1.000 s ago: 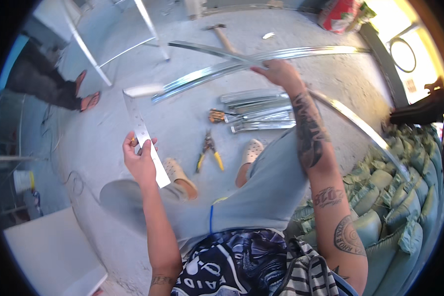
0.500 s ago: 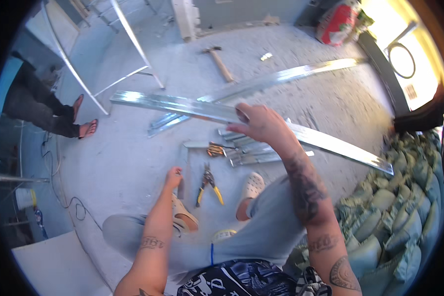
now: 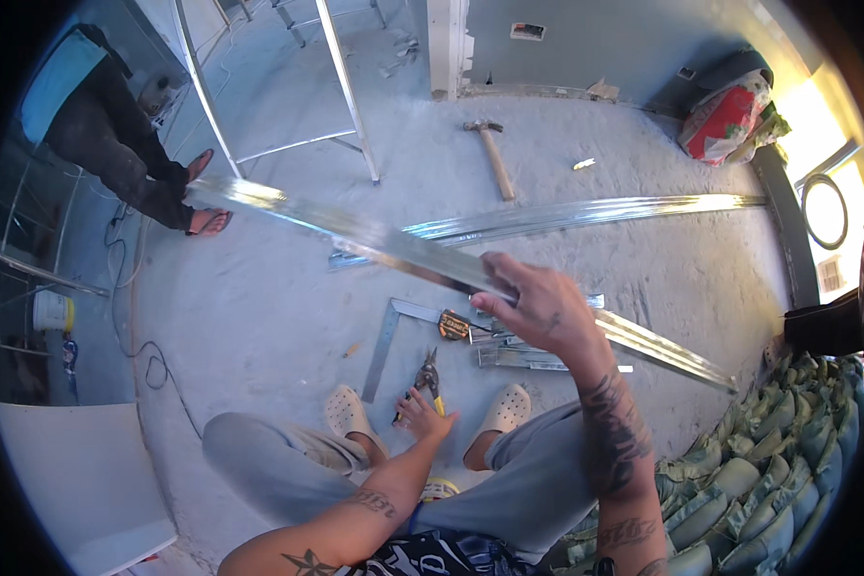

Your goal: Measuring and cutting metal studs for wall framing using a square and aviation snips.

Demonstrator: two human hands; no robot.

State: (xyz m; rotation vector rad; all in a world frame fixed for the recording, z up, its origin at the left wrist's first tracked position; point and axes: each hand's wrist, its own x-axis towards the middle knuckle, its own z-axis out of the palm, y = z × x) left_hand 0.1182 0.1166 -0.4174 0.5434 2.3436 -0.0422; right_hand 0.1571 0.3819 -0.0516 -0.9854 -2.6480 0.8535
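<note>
My right hand is wrapped round a long shiny metal channel, raised above the floor and slanting from upper left to lower right. Between my feet, my left hand hovers over the yellow handles of a pair of tin snips. Its fingers are spread, and it partly covers those handles; whether it touches them I cannot tell. Beside the snips lie a carpenter's square and a tape measure. Several short metal channel pieces sit under the raised channel.
More long channels lie across the floor, with a hammer beyond them. A stepladder and a person in sandals stand at the upper left. Filled green bags are piled at right. A red and white sack leans by the wall.
My left hand has left the carpenter's square and moved right to the tin snips, its fingers opening. The channel in my right hand has shifted and now slants more steeply. The view has shifted.
</note>
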